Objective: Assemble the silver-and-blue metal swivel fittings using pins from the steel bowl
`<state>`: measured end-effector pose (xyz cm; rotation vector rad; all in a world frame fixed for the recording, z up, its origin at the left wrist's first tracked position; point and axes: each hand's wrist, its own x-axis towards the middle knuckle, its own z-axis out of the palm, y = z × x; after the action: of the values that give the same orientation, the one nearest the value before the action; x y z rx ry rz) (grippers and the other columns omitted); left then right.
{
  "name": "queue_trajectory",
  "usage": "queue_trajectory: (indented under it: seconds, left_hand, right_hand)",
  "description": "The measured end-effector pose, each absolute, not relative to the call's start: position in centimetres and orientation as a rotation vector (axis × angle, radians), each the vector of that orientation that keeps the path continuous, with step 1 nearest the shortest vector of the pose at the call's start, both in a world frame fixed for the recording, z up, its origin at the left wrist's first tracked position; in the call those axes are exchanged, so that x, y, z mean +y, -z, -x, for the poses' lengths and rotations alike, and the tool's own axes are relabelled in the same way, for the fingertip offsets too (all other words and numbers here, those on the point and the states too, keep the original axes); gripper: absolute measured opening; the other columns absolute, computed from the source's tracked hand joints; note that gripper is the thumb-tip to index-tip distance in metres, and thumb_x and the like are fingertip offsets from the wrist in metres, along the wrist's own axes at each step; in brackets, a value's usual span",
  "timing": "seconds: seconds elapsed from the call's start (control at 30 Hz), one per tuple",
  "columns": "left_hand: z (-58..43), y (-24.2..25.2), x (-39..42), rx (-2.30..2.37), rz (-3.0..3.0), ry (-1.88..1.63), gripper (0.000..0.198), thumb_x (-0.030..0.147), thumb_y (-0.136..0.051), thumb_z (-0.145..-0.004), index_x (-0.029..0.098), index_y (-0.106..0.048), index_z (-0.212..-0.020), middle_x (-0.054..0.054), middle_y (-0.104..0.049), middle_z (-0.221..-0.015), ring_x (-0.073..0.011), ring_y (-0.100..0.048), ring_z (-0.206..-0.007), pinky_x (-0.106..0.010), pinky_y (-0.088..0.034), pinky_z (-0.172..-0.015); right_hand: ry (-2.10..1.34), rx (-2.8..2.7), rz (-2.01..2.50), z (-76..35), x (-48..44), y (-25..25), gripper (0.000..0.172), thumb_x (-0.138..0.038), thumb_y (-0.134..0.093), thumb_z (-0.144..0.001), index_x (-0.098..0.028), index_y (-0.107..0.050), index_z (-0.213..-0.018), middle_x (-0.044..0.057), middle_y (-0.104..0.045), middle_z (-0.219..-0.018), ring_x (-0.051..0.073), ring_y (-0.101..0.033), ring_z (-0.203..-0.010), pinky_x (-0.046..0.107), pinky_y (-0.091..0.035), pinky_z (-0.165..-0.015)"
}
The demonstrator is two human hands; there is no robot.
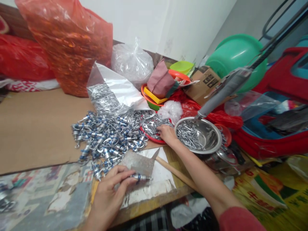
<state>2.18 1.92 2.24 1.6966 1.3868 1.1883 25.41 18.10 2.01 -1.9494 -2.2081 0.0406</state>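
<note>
My left hand (112, 191) pinches a silver expansion bolt (141, 177) with a blue band between thumb and fingertips, over the front of the table. Under it lies a flat grey metal plate (139, 163) on white paper. My right hand (166, 133) reaches into a red dish (154, 138) of small shiny metal pieces (154, 124). Its fingers are bent down at the pieces, and whatever they hold is too small to make out. A heap of similar blue-banded expansion bolts (103, 138) lies behind and left of my left hand.
Right of the dish stands a steel bowl (218, 141) of metal pins. A wooden-handled tool (176, 171) with a pointed tip lies beneath my right forearm. Behind are an open clear bag (106, 96) of metal parts, an orange bag (79, 48) and a green basin (240, 54).
</note>
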Motion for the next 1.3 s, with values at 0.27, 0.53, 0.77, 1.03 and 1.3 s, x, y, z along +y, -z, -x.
queue_trajectory:
  seconds: [0.27, 0.53, 0.77, 1.03, 1.3]
  left_hand:
    - [-1.9, -1.8, 1.6, 1.355, -1.693, -1.158, 0.015, 0.024, -0.059, -0.071, 0.022, -0.069, -0.081, -0.002, -0.065, -0.076, -0.015, -0.061, -0.073, -0.023, -0.047, -0.066]
    - [-2.3, -1.5, 1.1, 1.406, -1.504, -1.125, 0.043, 0.027, -0.059, -0.071, 0.02, -0.051, -0.113, 0.003, -0.06, -0.072, -0.0128, -0.06, -0.067, -0.025, -0.047, -0.069]
    - [-2.4, -1.8, 0.9, 1.359, -1.624, -1.213, 0.043, 0.023, -0.059, -0.07, 0.015, -0.053, -0.112, 0.002, -0.061, -0.066, -0.0119, -0.06, -0.061, -0.024, -0.049, -0.065]
    - [-2.4, -2.4, 1.0, 1.184, -1.841, -1.394, 0.02, 0.014, -0.06, -0.07, 0.019, -0.069, -0.087, -0.002, -0.066, -0.07, -0.0123, -0.061, -0.065, -0.02, -0.048, -0.059]
    - [-2.4, -3.7, 0.4, 1.26, -1.587, -1.17, 0.013, 0.023, -0.058, -0.073, 0.023, -0.071, -0.077, -0.001, -0.066, -0.073, -0.014, -0.061, -0.07, -0.022, -0.047, -0.063]
  right_hand:
    - [-0.132, -1.89, 1.781, -25.8, 16.0, -2.9, 0.024, -0.019, -0.049, -0.082, -0.016, -0.064, -0.099, 0.007, -0.065, -0.103, 0.016, -0.059, -0.096, 0.025, -0.042, -0.086]
    - [-0.892, -1.667, 1.22, -18.7, 5.3, -4.1, 0.014, -0.019, -0.065, -0.068, -0.021, -0.071, -0.08, 0.002, -0.07, -0.076, 0.014, -0.064, -0.069, 0.024, -0.049, -0.065]
    - [-1.125, -1.481, 1.222, -17.4, 2.9, -5.1, 0.007, -0.012, -0.067, -0.062, -0.017, -0.066, -0.058, -0.003, -0.059, -0.056, 0.01, -0.054, -0.055, 0.02, -0.042, -0.056]
    - [-1.205, -1.386, 1.098, -17.0, 2.1, -4.6, 0.007, -0.017, -0.068, -0.063, -0.018, -0.064, -0.058, -0.001, -0.057, -0.063, 0.012, -0.052, -0.066, 0.023, -0.041, -0.065]
    - [-0.875, -1.664, 1.013, -18.5, 0.9, -4.9, 0.022, -0.026, -0.067, -0.067, -0.02, -0.062, -0.087, 0.003, -0.058, -0.08, 0.014, -0.056, -0.072, 0.024, -0.047, -0.064]
